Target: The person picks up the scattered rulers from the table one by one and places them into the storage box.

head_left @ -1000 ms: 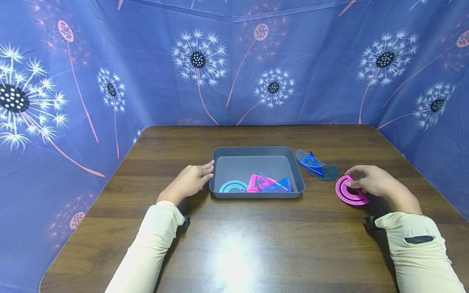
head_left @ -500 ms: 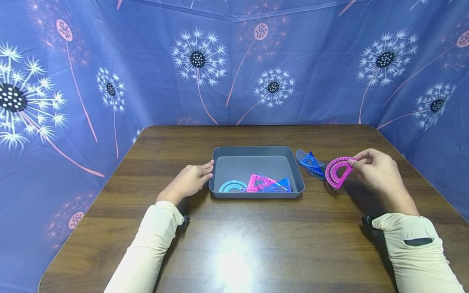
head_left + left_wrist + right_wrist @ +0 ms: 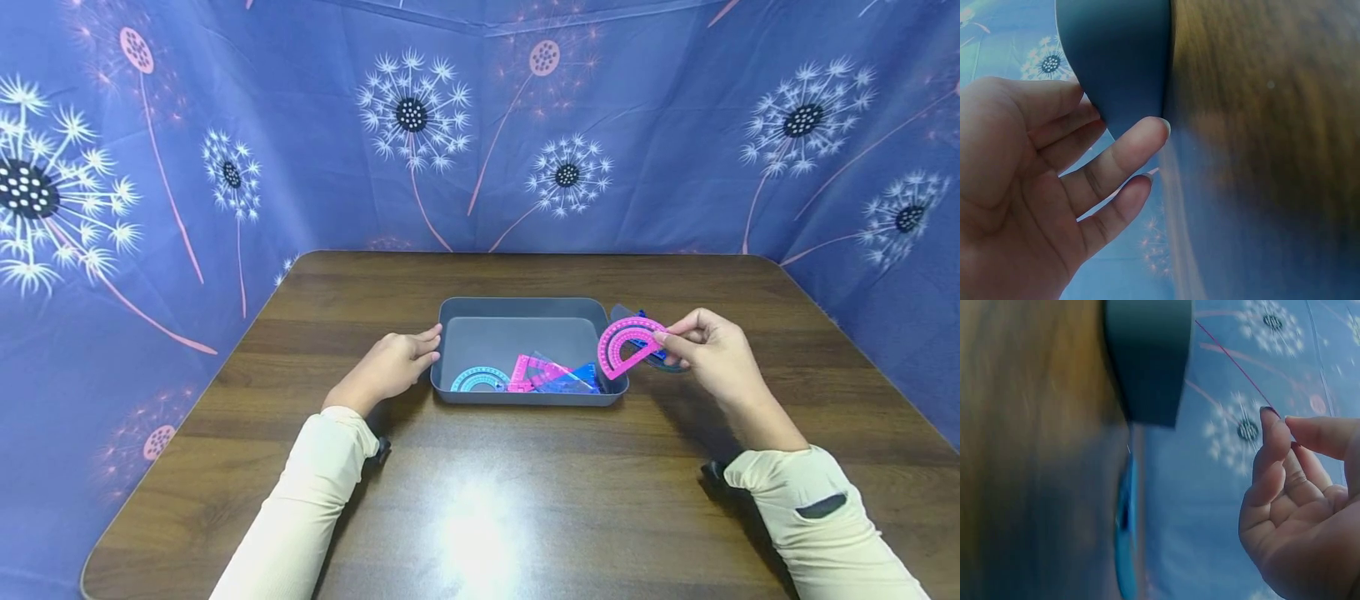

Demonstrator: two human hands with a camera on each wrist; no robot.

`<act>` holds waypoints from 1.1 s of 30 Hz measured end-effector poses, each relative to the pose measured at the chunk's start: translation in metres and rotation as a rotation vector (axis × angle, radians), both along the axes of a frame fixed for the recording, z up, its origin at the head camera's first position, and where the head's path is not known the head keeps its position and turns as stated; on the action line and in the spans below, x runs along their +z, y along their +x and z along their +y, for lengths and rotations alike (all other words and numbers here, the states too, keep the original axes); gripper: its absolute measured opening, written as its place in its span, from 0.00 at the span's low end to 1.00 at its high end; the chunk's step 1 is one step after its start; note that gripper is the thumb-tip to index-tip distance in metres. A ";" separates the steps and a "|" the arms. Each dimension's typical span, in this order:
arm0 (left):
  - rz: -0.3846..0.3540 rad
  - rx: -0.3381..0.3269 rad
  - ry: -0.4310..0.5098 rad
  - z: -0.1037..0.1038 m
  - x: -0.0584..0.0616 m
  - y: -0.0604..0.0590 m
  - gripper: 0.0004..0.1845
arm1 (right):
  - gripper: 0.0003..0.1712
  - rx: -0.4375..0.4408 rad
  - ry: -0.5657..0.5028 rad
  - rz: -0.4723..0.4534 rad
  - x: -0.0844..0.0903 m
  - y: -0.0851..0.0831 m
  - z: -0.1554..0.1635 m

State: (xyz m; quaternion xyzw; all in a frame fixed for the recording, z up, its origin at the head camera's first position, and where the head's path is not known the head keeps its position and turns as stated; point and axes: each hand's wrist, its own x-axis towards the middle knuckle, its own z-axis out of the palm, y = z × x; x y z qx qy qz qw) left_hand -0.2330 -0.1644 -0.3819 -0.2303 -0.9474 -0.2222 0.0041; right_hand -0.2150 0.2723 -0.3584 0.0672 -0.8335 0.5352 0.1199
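The left hand (image 3: 387, 368) reaches to the left end of a grey rectangular tray (image 3: 517, 308); its outstretched fingers touch the wall and rim, as the left wrist view (image 3: 1113, 50) also shows. Between thumb and fingers the right hand (image 3: 716, 358) pinches a pink protractor (image 3: 609, 342), held tilted above the tray's right end. From the side, in the right wrist view, that protractor (image 3: 1235, 361) appears as a thin pink line. Inside the tray lie a light-blue protractor (image 3: 478, 377), a pink ruler piece (image 3: 519, 375) and blue set squares (image 3: 581, 379), partly overlapping.
Just right of the tray, clear and blue drawing pieces (image 3: 621, 313) lie on the wooden table (image 3: 360, 500), mostly hidden behind the pink protractor and right hand. A blue dandelion-print cloth (image 3: 480, 192) hangs behind the table and along its sides.
The right hand has picked up the pink protractor from the table and carried it left to the tray's right end. The left hand stays at the tray.
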 end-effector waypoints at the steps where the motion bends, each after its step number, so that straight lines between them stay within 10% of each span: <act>1: 0.003 -0.001 0.000 0.000 0.000 0.000 0.21 | 0.07 0.013 -0.001 -0.014 -0.002 0.000 -0.004; 18: 0.027 0.006 -0.009 0.003 0.001 0.002 0.21 | 0.10 0.147 0.440 -0.101 -0.013 0.007 -0.024; 33: 0.041 -0.006 -0.002 0.002 0.000 0.003 0.20 | 0.09 0.208 0.504 -0.145 -0.016 0.005 -0.024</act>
